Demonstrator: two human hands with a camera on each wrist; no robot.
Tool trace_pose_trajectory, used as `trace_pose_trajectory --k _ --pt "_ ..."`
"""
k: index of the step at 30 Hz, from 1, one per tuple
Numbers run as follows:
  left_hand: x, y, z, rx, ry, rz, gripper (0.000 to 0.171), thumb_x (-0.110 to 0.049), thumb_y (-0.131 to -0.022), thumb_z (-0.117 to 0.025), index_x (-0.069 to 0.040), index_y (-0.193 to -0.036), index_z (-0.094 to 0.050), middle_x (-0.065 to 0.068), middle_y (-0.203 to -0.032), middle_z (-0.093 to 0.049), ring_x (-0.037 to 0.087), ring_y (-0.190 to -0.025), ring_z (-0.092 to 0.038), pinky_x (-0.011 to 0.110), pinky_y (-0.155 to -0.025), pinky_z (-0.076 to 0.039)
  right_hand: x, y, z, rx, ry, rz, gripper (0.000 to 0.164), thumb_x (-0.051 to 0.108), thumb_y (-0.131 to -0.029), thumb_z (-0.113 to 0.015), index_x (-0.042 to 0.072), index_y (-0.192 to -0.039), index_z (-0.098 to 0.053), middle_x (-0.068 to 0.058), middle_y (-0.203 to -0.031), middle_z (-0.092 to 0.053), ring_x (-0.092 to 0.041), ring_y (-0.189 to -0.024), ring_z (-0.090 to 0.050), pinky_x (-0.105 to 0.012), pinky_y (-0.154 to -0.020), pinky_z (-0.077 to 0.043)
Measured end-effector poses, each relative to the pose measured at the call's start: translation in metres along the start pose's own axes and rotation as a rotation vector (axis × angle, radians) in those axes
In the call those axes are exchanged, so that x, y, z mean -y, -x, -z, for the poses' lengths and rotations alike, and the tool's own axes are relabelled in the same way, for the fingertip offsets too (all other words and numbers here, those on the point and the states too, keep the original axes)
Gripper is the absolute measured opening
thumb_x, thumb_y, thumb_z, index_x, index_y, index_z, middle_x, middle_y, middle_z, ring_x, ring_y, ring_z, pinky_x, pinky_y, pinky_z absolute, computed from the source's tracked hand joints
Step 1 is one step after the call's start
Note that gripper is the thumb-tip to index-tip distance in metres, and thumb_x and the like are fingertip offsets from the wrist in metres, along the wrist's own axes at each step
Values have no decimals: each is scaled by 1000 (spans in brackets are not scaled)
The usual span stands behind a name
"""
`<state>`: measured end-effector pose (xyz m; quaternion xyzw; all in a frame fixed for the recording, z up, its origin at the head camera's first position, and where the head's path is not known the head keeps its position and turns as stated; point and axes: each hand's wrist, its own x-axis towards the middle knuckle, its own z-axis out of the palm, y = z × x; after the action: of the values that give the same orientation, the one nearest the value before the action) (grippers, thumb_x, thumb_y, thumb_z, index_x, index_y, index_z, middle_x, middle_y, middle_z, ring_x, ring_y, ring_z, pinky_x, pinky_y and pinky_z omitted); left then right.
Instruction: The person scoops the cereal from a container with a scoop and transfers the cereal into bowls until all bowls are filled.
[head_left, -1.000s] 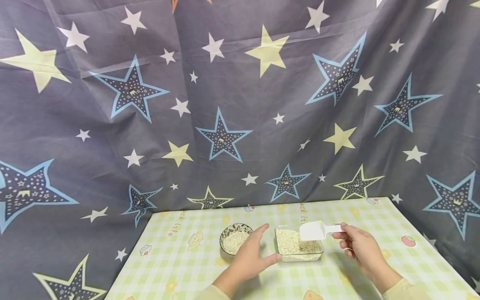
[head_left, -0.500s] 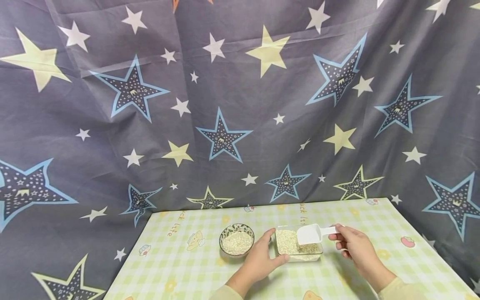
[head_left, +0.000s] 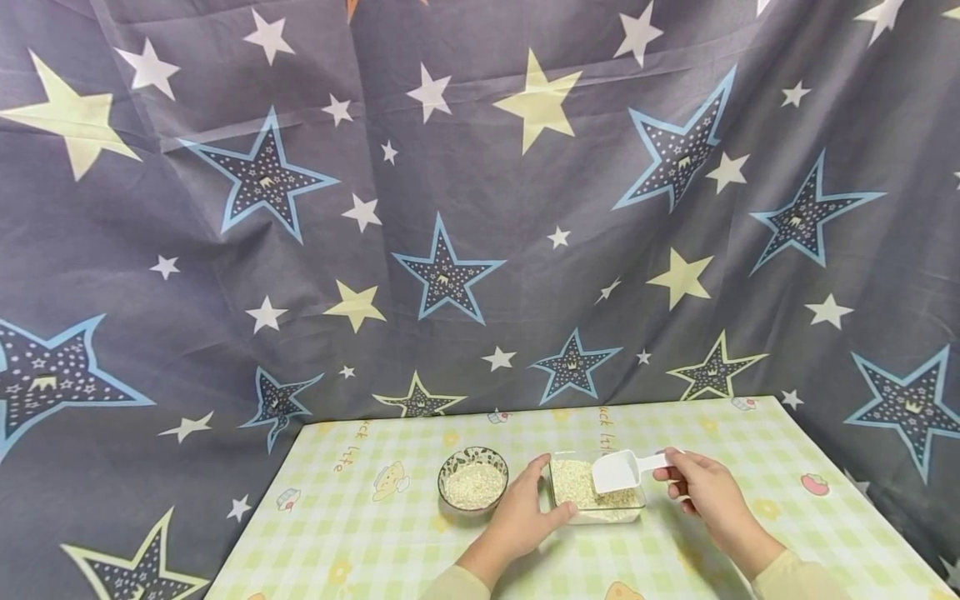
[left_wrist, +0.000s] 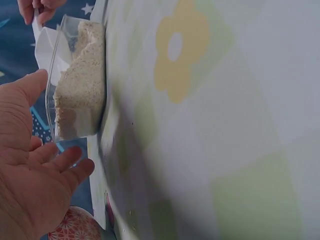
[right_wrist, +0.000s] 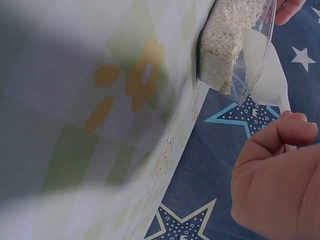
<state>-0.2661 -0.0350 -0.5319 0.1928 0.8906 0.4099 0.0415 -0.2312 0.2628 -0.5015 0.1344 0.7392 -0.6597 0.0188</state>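
Note:
My right hand (head_left: 708, 493) pinches the handle of a white plastic scoop (head_left: 615, 472), thumb on top. The scoop's head dips below the rim of a clear rectangular glass container (head_left: 600, 517), over pale oat flakes (right_wrist: 225, 42) heaped higher on the left. At the container's left end is my left hand (head_left: 521, 512), fingers spread and mostly straight. Its thumb touches the front rim in the left wrist view, and the other fingers lie along the end wall. Left of that hand stands a round patterned bowl (head_left: 474, 455) with a layer of oat flakes (head_left: 474, 487) inside.
A green-and-white checked cloth (head_left: 360, 533) with printed cartoons covers the table. Behind it hangs a dark curtain (head_left: 480, 183) printed with stars. A few tiny crumbs dot the cloth by the container in the left wrist view.
My left hand has moved right, from in front of the bowl to the container's left end, uncovering the bowl. The scoop has shifted slightly left and lower with my right hand.

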Motion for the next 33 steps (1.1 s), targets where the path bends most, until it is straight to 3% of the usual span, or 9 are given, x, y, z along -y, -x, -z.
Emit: trace_pose_trajectory --k 11,22,29,33 --pt "2 -2 1 27 11 13 95 -48 -94 -79 -16 -169 -30 18 -163 -52 39 -139 -62 61 -113 -53 -1 -5 -1 -2 1 10 36 35 -114 -50 5 -124 -67 15 -79 -73 -5 -65 -58 -23 -55 -46" --pt "-1 -3 6 64 -19 9 93 -47 -94 -79 -15 -168 -34 12 -171 -41 38 -139 -62 62 -120 -47 6 -6 -9 -56 103 84 49 32 -114 -51 -6 -146 -57 12 -83 -74 -7 -67 -60 -24 -53 -46" --pt "0 -6 7 81 -49 2 95 -50 -92 -81 -17 -167 -34 12 -167 -47 33 -121 -70 53 -104 -60 11 -2 -17 -81 220 175 43 32 -114 -53 -1 -139 -65 2 -89 -76 -9 -68 -61 -25 -51 -48" --pt "0 -6 8 81 -51 6 96 -50 -91 -82 -16 -168 -34 11 -159 -54 25 -107 -70 41 -88 -62 16 2 -20 -124 332 317 38 33 -113 -54 4 -129 -73 -7 -94 -79 -7 -68 -62 -24 -55 -50"
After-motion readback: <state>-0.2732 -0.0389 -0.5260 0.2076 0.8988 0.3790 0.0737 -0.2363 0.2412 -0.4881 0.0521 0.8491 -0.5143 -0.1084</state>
